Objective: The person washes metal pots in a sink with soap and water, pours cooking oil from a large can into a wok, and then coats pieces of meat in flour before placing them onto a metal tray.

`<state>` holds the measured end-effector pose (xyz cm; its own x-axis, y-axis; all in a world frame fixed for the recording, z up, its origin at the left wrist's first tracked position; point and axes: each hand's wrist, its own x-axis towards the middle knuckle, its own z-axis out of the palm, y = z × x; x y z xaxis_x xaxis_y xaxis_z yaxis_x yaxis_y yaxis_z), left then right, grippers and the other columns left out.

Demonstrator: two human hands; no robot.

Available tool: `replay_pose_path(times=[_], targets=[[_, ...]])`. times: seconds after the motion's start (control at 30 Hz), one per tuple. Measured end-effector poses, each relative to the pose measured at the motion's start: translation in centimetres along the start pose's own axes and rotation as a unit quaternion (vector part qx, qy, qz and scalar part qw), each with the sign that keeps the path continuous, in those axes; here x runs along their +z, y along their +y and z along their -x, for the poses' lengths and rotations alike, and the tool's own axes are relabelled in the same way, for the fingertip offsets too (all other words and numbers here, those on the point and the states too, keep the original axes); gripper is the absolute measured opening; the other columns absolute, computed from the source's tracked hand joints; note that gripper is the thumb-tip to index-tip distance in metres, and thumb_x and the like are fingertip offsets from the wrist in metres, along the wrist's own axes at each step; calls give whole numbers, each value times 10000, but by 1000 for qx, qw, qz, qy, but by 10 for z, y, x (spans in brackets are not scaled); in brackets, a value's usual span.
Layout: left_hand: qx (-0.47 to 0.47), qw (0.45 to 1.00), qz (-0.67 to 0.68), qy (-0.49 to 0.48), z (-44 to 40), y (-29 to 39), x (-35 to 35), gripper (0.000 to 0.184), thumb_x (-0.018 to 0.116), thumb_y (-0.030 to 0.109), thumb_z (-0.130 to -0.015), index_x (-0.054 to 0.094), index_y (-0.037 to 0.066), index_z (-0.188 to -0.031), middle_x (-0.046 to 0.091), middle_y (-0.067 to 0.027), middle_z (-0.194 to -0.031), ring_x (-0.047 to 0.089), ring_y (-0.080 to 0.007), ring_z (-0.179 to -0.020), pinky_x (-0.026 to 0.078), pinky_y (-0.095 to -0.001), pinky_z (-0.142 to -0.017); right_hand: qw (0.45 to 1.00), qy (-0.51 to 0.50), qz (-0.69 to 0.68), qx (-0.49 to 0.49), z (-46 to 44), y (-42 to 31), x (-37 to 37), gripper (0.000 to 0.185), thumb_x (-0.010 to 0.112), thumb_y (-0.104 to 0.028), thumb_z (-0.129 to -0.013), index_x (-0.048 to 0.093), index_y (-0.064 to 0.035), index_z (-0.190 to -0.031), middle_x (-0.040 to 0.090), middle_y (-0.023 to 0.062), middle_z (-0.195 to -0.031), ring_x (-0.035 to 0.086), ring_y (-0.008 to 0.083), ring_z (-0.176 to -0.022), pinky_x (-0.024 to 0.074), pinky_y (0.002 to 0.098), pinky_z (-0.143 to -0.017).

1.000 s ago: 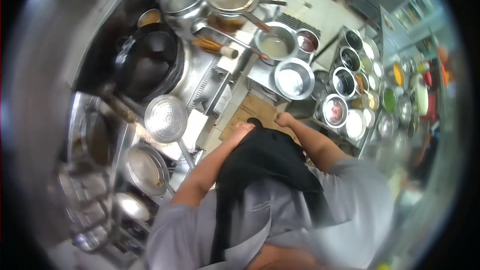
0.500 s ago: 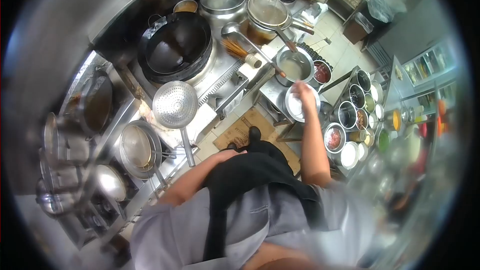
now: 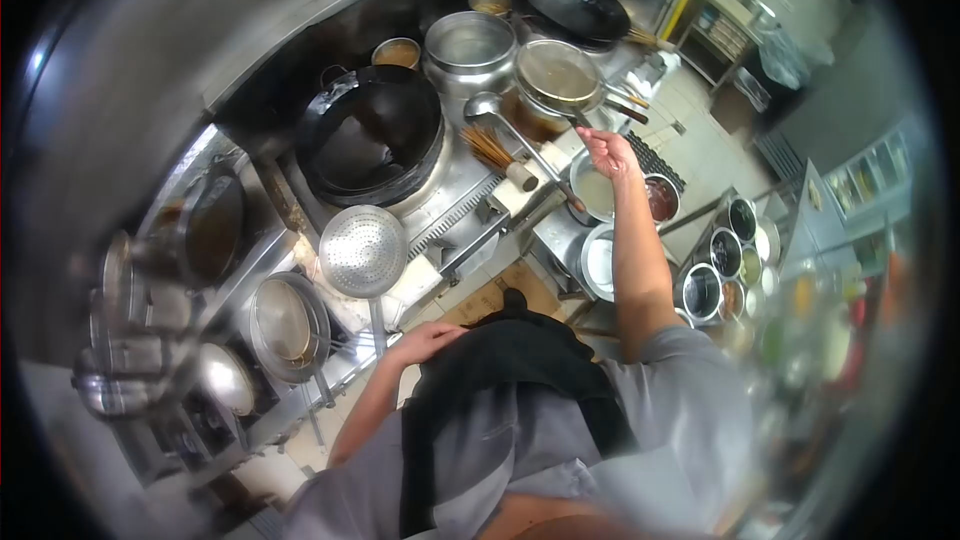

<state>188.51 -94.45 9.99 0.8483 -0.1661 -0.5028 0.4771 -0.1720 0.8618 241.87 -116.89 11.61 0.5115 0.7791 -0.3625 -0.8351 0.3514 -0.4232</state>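
- Steel-rimmed, a fine-mesh strainer (image 3: 281, 320) sits in a pan (image 3: 318, 318) to the left of the left hand, as I view it through the head camera.
- Nearer that hand, beyond it and slightly left, I see the perforated skimmer (image 3: 363, 250), its handle running down towards the wrist; the big black wok (image 3: 370, 135) lies farther out.
- The left hand (image 3: 426, 342) rests on the black apron (image 3: 510, 350), palm down, fingers stretched out rather than curled, holding nothing that I can see.
- Left of the right hand I find the bamboo brush (image 3: 490, 148) and the long-handled ladle (image 3: 484, 107); the wide steel pot (image 3: 470, 42) is farther out.
- Just beyond the right hand, the round mesh strainer (image 3: 558, 73) lies over a pot (image 3: 533, 118).
- The right hand (image 3: 606, 152) reaches out with its fingertips at the strainer's dark handle (image 3: 577, 121); I can't tell whether they are closed on it.
- Just below it is the pot of pale liquid (image 3: 594, 192), with the pot of red sauce (image 3: 662, 200) to its right.
- Farther right of the hand, I have rows of sauce containers (image 3: 702, 292).
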Motion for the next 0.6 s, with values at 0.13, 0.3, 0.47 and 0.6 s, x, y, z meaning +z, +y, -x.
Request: replay_pose_path(times=[0.13, 0.3, 0.47, 0.6], targets=[[29, 998, -18, 47, -4, -19, 3, 305, 560, 215, -1013, 665, 33, -1234, 717, -45, -1146, 624, -110, -1016, 480, -272, -917, 987, 59, 117, -88, -23, 0, 37, 140, 475, -66, -995, 531, 27, -1084, 569, 42, -761, 408, 63, -450, 332, 195, -355], [-57, 989, -60, 127, -3, 16, 12, 271, 613, 164, -930, 691, 72, -1173, 731, -85, -921, 656, -156, -830, 517, -309, -781, 756, 199, 560, -274, -49, -27, 168, 345, 496, -236, -1018, 633, -8, -799, 582, 55, -553, 573, 128, -485, 410, 320, -397], [-81, 984, -18, 158, -12, 1, 30, 258, 650, 177, -908, 702, 60, -1133, 737, -77, -936, 650, -134, -858, 509, -305, -780, 405, 228, 751, -469, -189, -75, 294, 334, 492, -150, -918, 585, 75, -1147, 690, 283, -965, 699, 416, -900, 571, 498, -778], [-73, 974, 42, 209, -9, 4, 48, 255, 667, 211, -901, 704, 47, -1093, 714, -65, -856, 630, -113, -779, 503, -303, -711, 316, 221, 807, -447, -278, -64, 374, 503, 431, -148, -964, 412, 154, -1367, 668, 261, -1149, 727, 354, -927, 605, 445, -758]])
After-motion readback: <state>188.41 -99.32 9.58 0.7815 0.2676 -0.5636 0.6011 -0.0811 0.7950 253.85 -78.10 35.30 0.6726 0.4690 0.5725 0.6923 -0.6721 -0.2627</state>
